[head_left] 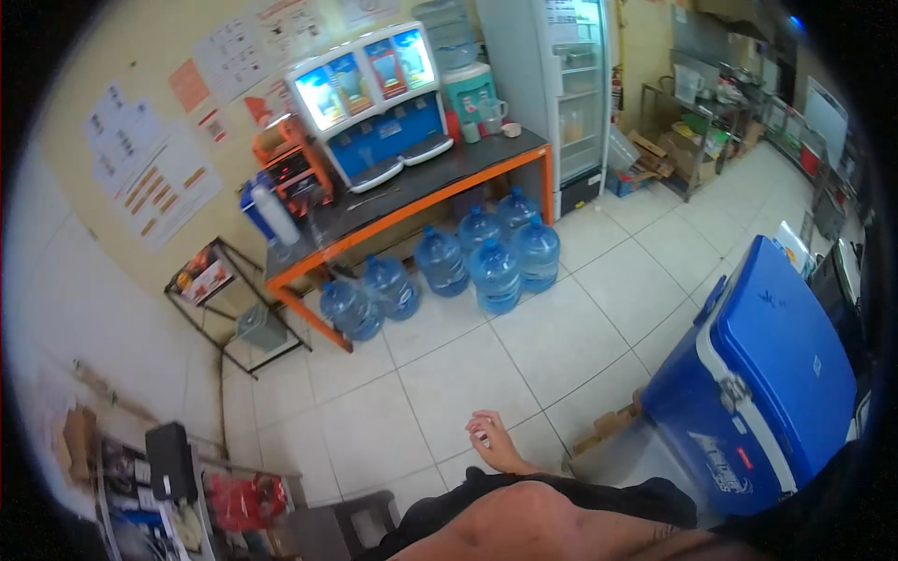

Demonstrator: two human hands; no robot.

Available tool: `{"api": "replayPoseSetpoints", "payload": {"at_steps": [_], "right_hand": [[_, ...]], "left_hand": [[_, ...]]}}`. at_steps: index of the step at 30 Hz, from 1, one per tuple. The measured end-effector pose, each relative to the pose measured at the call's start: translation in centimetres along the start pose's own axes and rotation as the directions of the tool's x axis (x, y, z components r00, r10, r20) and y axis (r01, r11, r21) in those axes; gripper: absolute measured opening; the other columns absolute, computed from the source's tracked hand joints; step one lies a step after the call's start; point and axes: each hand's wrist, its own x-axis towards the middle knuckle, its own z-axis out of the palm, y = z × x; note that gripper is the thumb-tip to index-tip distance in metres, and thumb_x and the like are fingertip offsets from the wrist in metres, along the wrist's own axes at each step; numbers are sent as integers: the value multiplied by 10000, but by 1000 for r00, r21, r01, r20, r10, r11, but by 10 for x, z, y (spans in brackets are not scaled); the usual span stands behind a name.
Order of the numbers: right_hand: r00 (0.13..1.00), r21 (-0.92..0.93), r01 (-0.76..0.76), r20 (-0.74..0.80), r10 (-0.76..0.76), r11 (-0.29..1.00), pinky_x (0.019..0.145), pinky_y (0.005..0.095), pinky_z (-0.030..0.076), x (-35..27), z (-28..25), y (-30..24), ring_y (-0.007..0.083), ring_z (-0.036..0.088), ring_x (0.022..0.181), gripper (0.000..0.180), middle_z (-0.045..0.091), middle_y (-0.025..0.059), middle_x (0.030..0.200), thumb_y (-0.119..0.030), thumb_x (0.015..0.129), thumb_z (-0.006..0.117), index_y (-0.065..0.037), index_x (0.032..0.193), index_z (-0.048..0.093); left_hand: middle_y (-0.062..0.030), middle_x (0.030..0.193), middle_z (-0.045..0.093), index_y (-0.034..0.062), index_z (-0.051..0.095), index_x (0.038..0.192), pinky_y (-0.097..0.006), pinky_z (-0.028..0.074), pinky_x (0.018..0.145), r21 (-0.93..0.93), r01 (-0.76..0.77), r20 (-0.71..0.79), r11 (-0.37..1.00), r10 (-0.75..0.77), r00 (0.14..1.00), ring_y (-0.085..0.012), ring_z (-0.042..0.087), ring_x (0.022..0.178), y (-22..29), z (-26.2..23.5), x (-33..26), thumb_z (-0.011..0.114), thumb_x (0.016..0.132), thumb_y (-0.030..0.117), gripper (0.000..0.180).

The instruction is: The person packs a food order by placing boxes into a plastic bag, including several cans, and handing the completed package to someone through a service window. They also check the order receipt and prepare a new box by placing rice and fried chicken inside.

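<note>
Currently, one hand [498, 447] is hovering over the floor [458, 365] — left or right unclear — with fingers curling loosely; cannot tell whether they are gripping anything, nor the other hand's state. Near it, rightward, a blue cooler [781, 360] is standing shut; water jugs [496, 276] are sitting beyond, by the counter [496, 154].
</note>
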Motion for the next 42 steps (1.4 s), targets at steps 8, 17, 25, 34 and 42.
{"api": "replayPoseSetpoints", "payload": {"at_steps": [8, 17, 25, 34, 42], "right_hand": [[897, -244, -113, -441, -7, 963, 698, 323, 474, 150, -128, 63, 185, 565, 840, 200, 412, 100, 1129, -23, 783, 540, -91, 971, 530], [730, -222, -129, -681, -59, 966, 655, 274, 483, 371, -346, 58, 157, 563, 847, 198, 458, 89, 1064, 1, 790, 526, -67, 975, 531], [882, -552, 45, -369, -292, 832, 699, 291, 461, 589, -618, -33, 191, 569, 827, 143, 520, 78, 968, -60, 819, 519, -56, 962, 530], [933, -622, -211, -359, -35, 754, 742, 318, 471, 692, -929, -2, 200, 610, 837, 163, 611, 83, 935, -126, 822, 543, -68, 974, 552], [712, -661, -554, -691, -124, 506, 669, 299, 475, 728, -1280, -50, 191, 592, 733, 154, 611, 71, 830, -94, 808, 536, -77, 958, 567]], "left_hand": [[-176, 985, 592, 81, 535, 1067, -411, 449, 794, 281, -549, -188, 787, 606, 773, -339, 562, 904, 294, -307, 236, 527, 814, 230, 294], [-143, 926, 592, 56, 515, 1086, -366, 451, 730, -102, -511, -200, 853, 486, 851, -248, 571, 815, 486, -389, 330, 515, 820, 178, 293], [-160, 1091, 503, 38, 450, 1167, -378, 384, 846, 189, -226, 203, 956, 187, 961, -279, 487, 980, 683, -377, 416, 474, 845, 220, 371], [-179, 1277, 402, 17, 376, 1258, -392, 309, 977, 312, -624, 250, 716, 572, 781, -314, 393, 1166, 1164, -456, 574, 427, 872, 268, 462], [-106, 966, 604, 44, 506, 1123, -302, 441, 787, -157, -906, -71, 392, 911, 407, -224, 578, 884, 1648, -483, 510, 483, 891, 203, 282]]}}
